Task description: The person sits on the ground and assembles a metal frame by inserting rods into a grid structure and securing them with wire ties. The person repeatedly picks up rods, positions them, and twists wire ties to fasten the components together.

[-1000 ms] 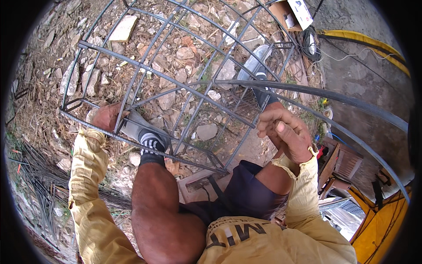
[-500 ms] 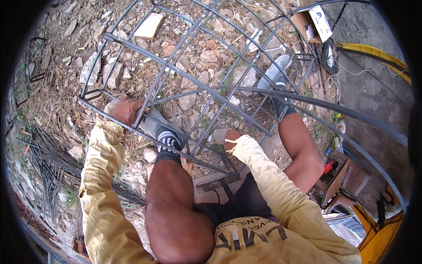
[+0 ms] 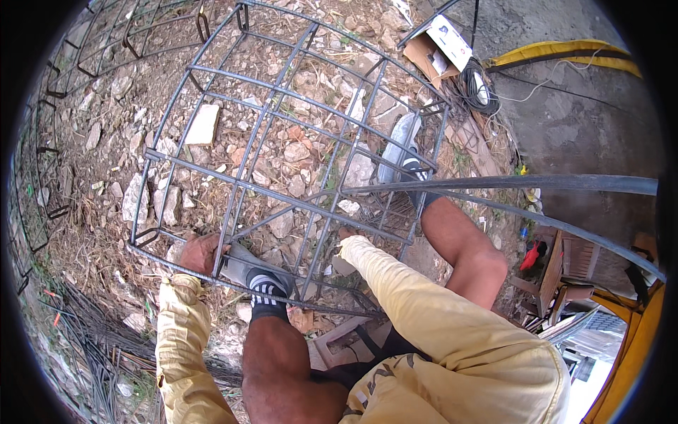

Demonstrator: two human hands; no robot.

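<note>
Centrally: rebar cage (image 3: 311, 205), over rubble ground (image 3: 106, 159), within easy arm's reach. Left hand (image 3: 200, 254): curled on near-left bars, apparently gripping to steady them. Right hand (image 3: 347, 232): amid near-middle bars, largely hidden by sleeve (image 3: 417, 283); grip cannot be told.

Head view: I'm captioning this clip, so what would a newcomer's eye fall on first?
The cage of dark metal bars dominates the middle, against stony ground. The left hand is at its near-left corner. Toward the upper right, an open cardboard box and, farther right, a curving yellow strip stand out.
</note>
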